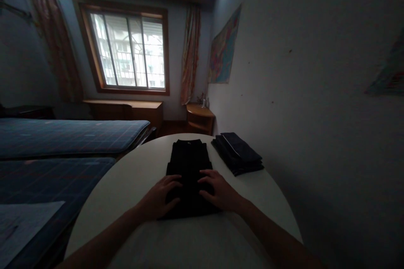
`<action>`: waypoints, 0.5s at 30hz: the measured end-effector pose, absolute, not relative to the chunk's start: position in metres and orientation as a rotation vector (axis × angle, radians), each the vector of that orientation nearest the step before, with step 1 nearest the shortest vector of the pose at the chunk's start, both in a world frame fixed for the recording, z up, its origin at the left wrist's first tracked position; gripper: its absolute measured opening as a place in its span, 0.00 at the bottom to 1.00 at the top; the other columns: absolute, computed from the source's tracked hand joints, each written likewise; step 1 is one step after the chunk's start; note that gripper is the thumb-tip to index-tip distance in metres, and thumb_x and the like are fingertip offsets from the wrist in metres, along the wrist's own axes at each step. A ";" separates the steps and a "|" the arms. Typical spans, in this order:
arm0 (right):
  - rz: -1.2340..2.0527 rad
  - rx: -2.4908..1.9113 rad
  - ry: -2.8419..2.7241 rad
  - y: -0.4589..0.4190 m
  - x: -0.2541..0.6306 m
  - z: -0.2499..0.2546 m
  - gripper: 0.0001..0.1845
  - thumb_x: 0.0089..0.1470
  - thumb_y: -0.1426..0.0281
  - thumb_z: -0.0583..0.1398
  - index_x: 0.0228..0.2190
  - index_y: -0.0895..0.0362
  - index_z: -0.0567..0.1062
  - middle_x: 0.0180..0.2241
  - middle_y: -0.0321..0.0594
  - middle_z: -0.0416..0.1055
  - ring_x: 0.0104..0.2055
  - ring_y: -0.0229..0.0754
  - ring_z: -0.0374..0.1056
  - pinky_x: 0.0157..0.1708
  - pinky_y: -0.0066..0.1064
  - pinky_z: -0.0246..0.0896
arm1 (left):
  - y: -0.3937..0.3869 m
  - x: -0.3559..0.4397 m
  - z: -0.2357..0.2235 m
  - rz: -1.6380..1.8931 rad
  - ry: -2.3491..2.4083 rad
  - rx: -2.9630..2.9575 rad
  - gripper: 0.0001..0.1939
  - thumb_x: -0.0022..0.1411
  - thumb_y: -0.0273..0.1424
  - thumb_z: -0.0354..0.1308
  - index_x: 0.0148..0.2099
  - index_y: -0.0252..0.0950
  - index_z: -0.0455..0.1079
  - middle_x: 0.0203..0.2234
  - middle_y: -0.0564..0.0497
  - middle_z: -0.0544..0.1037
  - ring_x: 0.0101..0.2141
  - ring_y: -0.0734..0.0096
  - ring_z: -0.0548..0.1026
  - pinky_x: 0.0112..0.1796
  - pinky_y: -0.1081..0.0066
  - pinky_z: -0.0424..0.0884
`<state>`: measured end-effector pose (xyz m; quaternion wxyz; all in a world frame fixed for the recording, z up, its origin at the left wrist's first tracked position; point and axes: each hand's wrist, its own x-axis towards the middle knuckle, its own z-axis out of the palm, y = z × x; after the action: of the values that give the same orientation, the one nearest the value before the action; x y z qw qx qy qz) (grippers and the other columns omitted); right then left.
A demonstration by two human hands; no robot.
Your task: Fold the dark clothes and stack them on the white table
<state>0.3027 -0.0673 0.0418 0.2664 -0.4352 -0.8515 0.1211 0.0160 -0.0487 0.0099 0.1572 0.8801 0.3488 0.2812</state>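
A black shirt (189,155), partly folded into a narrow strip with its collar at the far end, lies on the round white table (126,189). My left hand (159,197) rests on the left side of the cloth, fingers spread and lying over it. On the right side my right hand (217,189) lies the same way, its fingers apart. Neither hand grips the fabric as far as I can see. The dark cloth under my palms shows little detail.
A stack of folded dark clothes (238,153) sits at the table's far right, close to the white wall (315,134). Beds with blue plaid mattresses (63,134) stand to the left. Beyond the table are a corner shelf (200,111) and a desk (142,107) under the window.
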 end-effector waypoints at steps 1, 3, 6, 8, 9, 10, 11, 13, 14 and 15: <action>0.344 -1.098 -2.398 -0.082 0.303 0.044 0.19 0.54 0.60 0.64 0.47 0.52 0.75 0.59 0.45 0.64 0.62 0.49 0.57 0.61 0.45 0.51 | -0.061 0.012 0.012 0.683 0.922 2.606 0.20 0.58 0.33 0.61 0.53 0.43 0.68 0.60 0.46 0.67 0.58 0.55 0.66 0.58 0.55 0.62; 0.306 -1.019 -2.552 -0.103 0.303 0.042 0.23 0.51 0.61 0.66 0.48 0.52 0.75 0.57 0.44 0.66 0.60 0.50 0.59 0.59 0.44 0.53 | -0.080 0.007 0.016 0.507 0.862 2.717 0.21 0.57 0.34 0.63 0.53 0.45 0.68 0.57 0.48 0.70 0.56 0.55 0.68 0.55 0.56 0.65; 0.102 -1.122 -2.672 -0.115 0.301 0.032 0.19 0.55 0.69 0.62 0.49 0.53 0.74 0.51 0.44 0.71 0.52 0.48 0.66 0.52 0.41 0.60 | -0.092 0.006 0.018 0.366 0.951 2.846 0.15 0.61 0.32 0.60 0.51 0.44 0.70 0.51 0.49 0.75 0.50 0.57 0.72 0.49 0.60 0.69; -0.045 -1.205 -2.716 -0.114 0.299 0.023 0.15 0.58 0.74 0.58 0.47 0.55 0.74 0.46 0.44 0.74 0.46 0.46 0.68 0.47 0.37 0.63 | -0.092 0.009 0.018 0.274 1.037 2.936 0.09 0.64 0.29 0.55 0.47 0.41 0.71 0.45 0.48 0.77 0.45 0.59 0.75 0.45 0.63 0.70; -0.102 -1.228 -2.729 -0.112 0.298 0.020 0.14 0.59 0.75 0.57 0.46 0.56 0.75 0.44 0.44 0.74 0.45 0.46 0.69 0.45 0.36 0.63 | -0.092 0.011 0.017 0.228 1.067 2.976 0.08 0.65 0.27 0.54 0.45 0.40 0.72 0.42 0.48 0.78 0.43 0.60 0.75 0.43 0.64 0.71; -0.146 -1.246 -2.733 -0.111 0.297 0.018 0.13 0.59 0.76 0.57 0.45 0.57 0.75 0.42 0.44 0.74 0.44 0.46 0.69 0.43 0.35 0.63 | -0.092 0.013 0.017 0.195 1.088 3.007 0.08 0.66 0.27 0.52 0.44 0.39 0.72 0.41 0.47 0.78 0.42 0.61 0.76 0.41 0.65 0.71; -0.174 -1.262 -2.734 -0.111 0.297 0.017 0.13 0.59 0.77 0.56 0.44 0.57 0.75 0.41 0.44 0.75 0.43 0.45 0.69 0.42 0.34 0.63 | -0.093 0.014 0.018 0.185 1.102 3.027 0.08 0.66 0.26 0.52 0.43 0.38 0.72 0.40 0.47 0.79 0.41 0.61 0.76 0.40 0.66 0.71; -0.171 -1.281 -2.752 -0.115 0.297 0.019 0.12 0.59 0.78 0.56 0.42 0.58 0.76 0.41 0.43 0.75 0.42 0.44 0.70 0.40 0.32 0.63 | -0.099 0.015 0.020 0.219 1.114 3.030 0.08 0.65 0.25 0.51 0.42 0.38 0.71 0.38 0.47 0.78 0.40 0.62 0.76 0.39 0.67 0.70; -0.141 -1.276 -2.768 -0.120 0.298 0.022 0.12 0.59 0.77 0.56 0.42 0.57 0.76 0.40 0.43 0.75 0.41 0.44 0.70 0.39 0.32 0.63 | -0.104 0.015 0.022 0.245 1.107 3.011 0.08 0.65 0.26 0.51 0.42 0.38 0.71 0.38 0.48 0.78 0.39 0.63 0.77 0.39 0.68 0.70; -0.095 -1.264 -2.784 -0.128 0.298 0.027 0.12 0.59 0.77 0.55 0.42 0.57 0.76 0.40 0.42 0.76 0.41 0.43 0.71 0.39 0.31 0.63 | -0.111 0.015 0.025 0.264 1.090 2.980 0.08 0.64 0.26 0.51 0.41 0.38 0.71 0.37 0.48 0.78 0.39 0.63 0.77 0.39 0.68 0.70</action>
<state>0.2983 -0.1276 0.0272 0.0411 -0.4129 -0.9093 -0.0309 0.0149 -0.1110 0.0250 -0.0213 0.9357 0.3423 0.0830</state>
